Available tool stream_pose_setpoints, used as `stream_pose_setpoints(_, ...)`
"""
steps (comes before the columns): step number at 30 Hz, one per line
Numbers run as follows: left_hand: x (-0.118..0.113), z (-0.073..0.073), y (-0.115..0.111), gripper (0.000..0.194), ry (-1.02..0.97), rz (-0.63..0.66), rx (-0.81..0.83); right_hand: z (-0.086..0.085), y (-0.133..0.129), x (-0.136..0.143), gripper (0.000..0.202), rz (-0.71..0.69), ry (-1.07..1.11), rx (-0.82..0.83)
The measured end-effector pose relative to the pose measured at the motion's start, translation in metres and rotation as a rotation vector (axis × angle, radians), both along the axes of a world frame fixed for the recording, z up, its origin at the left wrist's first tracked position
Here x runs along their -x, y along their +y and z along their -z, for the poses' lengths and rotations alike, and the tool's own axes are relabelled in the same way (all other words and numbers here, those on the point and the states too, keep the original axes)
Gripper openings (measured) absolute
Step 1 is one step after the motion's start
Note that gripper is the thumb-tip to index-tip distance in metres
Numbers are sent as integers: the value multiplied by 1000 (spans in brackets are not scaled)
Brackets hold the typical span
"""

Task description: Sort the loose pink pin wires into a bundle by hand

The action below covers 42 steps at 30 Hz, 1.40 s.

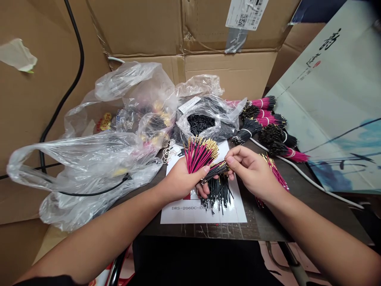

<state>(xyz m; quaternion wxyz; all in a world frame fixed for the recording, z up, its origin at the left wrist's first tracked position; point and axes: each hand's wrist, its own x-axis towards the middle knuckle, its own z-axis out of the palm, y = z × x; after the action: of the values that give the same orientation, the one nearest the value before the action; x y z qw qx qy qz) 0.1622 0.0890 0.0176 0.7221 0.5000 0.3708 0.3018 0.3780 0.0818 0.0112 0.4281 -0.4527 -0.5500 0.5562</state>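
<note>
In the middle of the head view, my left hand [182, 179] is closed round a fanned bundle of pink wires [198, 159] with gold tips and a bunch of black wires, its thumb on top. Just to the right, my right hand [248, 167] pinches the ends of the black wires [217, 171] between thumb and fingers. More black wires [220, 194] hang or lie below the hands, over a white printed sheet [204, 216]. Loose pink wires [276, 172] lie on the dark table, partly behind my right wrist.
Large clear plastic bags [98, 155] lie at the left. Behind my hands an open bag holds small black pieces [201, 123]. Tied wire bundles [264, 119] are piled at the back right, beside a white cable [321, 188]. Cardboard [143, 28] stands behind.
</note>
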Motion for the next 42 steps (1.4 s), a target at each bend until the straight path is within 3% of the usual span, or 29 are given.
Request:
stream_pose_setpoints(15, 2, -1, -1, 35, 23, 5, 32, -2, 3, -10, 13, 55, 67, -122)
stream_pose_setpoints(26, 0, -3, -1, 25, -32, 2, 43, -7, 10, -17, 16, 123, 322, 15)
stream_pose_setpoints(29, 0, -3, 0, 26, -3, -33, 41, -12, 10, -22, 17, 67, 372, 25)
stream_pose_setpoints(32, 1, -6, 2, 31, 13, -102, 54, -12, 9, -28, 17, -49, 288, 1)
stream_pose_setpoints(38, 2, -6, 6, 33, -16, -206, 1, -12, 24, -21, 23, -510, -212, 70)
stream_pose_setpoints(42, 2, -4, 7, 35, -34, -229, -22, -17, 39, -8, 19, -608, -539, -149)
